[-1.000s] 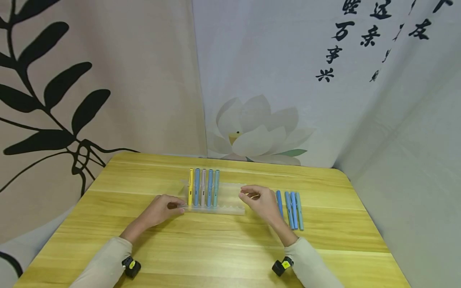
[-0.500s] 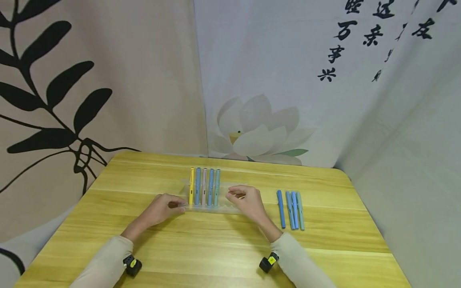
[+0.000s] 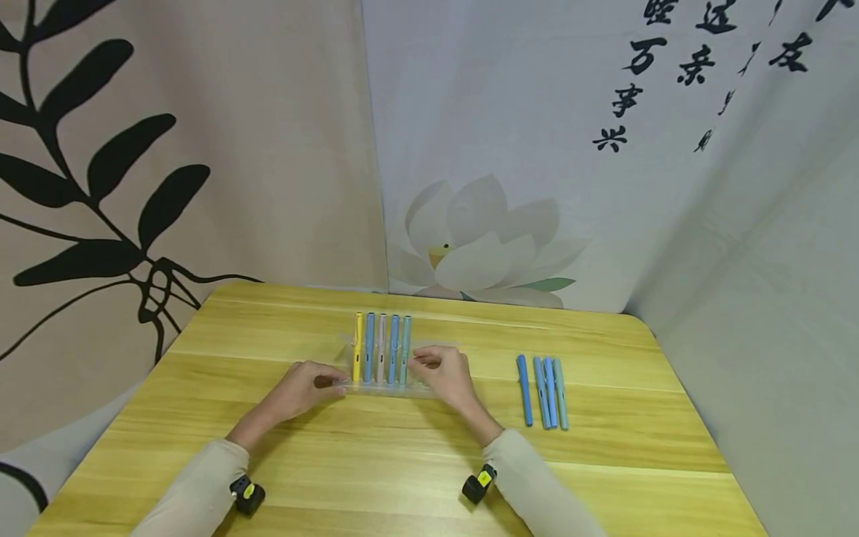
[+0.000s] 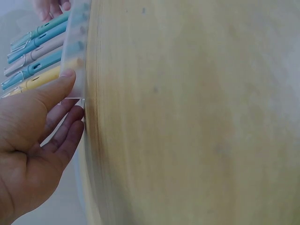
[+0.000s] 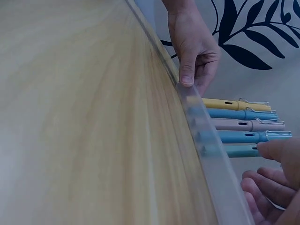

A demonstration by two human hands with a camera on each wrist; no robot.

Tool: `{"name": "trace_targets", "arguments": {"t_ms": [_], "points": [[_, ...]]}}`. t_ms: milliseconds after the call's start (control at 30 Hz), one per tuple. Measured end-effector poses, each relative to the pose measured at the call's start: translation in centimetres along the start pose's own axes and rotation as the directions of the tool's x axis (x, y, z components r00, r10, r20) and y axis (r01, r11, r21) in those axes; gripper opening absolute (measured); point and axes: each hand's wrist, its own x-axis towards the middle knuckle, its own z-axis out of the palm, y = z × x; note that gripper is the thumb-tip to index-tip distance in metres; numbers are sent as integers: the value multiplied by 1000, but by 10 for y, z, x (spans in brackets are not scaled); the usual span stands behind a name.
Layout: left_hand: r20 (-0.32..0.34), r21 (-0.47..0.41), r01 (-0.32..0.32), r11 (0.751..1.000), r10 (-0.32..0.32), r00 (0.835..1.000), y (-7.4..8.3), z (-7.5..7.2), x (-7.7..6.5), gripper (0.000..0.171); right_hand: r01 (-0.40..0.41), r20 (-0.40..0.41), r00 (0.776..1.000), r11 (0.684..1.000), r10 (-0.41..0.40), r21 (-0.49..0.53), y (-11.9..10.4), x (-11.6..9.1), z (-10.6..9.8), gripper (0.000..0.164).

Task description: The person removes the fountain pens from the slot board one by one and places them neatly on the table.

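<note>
A clear plastic pen rack (image 3: 396,391) sits on the table, holding a row of pens at its left part: a yellow pen (image 3: 358,347), a blue pen (image 3: 369,347), a pale pinkish pen (image 3: 382,348), another blue pen (image 3: 393,349) and a green pen (image 3: 406,350). My left hand (image 3: 305,389) pinches the rack's left end, thumb on its front wall in the left wrist view. Beside the green pen is my right hand (image 3: 444,375), fingers loosely bent and holding nothing. In the right wrist view its thumb (image 5: 272,149) overlaps the green pen; contact is unclear.
To the right lie several more pens: a darker blue pen (image 3: 525,390) slightly apart, then two blue pens (image 3: 546,392) and a green pen (image 3: 561,394) close together. The wooden table (image 3: 403,462) ends at a printed cloth backdrop (image 3: 503,149).
My right hand has moved left along the rack, from its right end to the green pen. My left hand keeps its hold on the rack's left end.
</note>
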Motion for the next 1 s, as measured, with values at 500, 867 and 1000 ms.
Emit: {"name": "trace_targets", "arguments": {"t_ms": [500,867,1000], "points": [[-11,5,3,1000,-3,1000,-2,1,1,20,-38,-16,999,999,38,-1,-5,1,16,24],[-9,6,16,1000,-16,1000,0,1,1,19,-33,-21,999,999,33,-3,-4,2,16,21],[-10,6,13,1000,-13,1000,0,1,2,19,-26,-30,999,1000,26,9,-6,2,15,21]]}}
